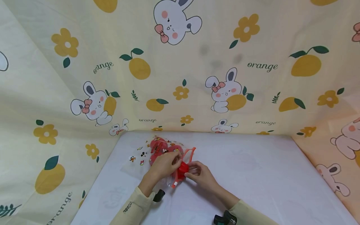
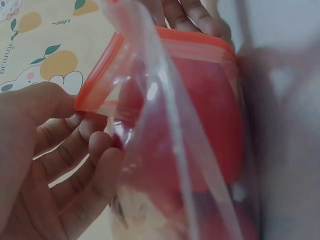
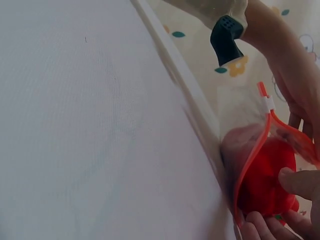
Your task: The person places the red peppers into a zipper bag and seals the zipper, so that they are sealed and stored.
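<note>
A clear zip bag point(image 1: 137, 167) printed with small cartoon figures lies on the white table, several red rounded objects point(image 1: 157, 148) inside it. Its orange-red zip edge point(image 2: 100, 72) stands parted at the mouth, with a white slider point(image 3: 270, 103) near one end. My left hand point(image 1: 166, 164) pinches that edge between thumb and fingers. At the mouth, my right hand point(image 1: 203, 176) holds a glossy red rounded object point(image 3: 270, 175), thumb on top and fingertips below. What kind of object it is, I cannot tell.
The white tabletop point(image 1: 253, 175) spreads out to the right of the bag. Behind and at both sides hangs a cream cloth point(image 1: 197, 103) with rabbits, oranges and flowers. Dark wrist devices point(image 1: 159, 196) sit near both cuffs.
</note>
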Motion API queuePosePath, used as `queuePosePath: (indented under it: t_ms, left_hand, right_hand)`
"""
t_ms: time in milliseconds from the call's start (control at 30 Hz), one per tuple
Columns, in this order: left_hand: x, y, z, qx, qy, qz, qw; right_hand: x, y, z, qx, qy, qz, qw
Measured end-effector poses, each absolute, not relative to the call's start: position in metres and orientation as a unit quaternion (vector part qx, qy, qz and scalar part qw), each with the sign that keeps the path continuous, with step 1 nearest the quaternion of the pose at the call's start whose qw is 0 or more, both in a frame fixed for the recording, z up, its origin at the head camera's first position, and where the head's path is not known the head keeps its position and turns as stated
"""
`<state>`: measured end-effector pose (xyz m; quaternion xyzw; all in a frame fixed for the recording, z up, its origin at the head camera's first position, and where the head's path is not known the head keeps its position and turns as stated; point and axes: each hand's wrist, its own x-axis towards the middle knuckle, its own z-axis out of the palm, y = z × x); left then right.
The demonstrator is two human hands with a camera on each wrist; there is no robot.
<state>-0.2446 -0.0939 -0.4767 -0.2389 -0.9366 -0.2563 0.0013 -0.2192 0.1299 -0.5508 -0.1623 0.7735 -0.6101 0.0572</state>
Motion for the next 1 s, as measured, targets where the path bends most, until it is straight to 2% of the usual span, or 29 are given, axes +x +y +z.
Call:
queuePosePath:
  t_ms: [533, 767, 1000]
  left_hand:
    - [-0.245, -0.094, -0.476, -0.242, -0.936, -0.255, 0.011]
    - [-0.244, -0.093, -0.475, -0.236, -0.939, -0.251, 0.004]
    - [-0.245, -0.093, -0.476, -0.232, -0.938, -0.257, -0.004]
  right_hand:
    - [-0.221, 0.108, -0.554, -0.144, 0.749, -0.646, 0.026]
    - [-0.218, 0.098, -0.552, -0.111, 0.729, -0.675, 0.02]
    - [-0.218, 0.092, -0.554, -0.117, 0.73, -0.673, 0.021]
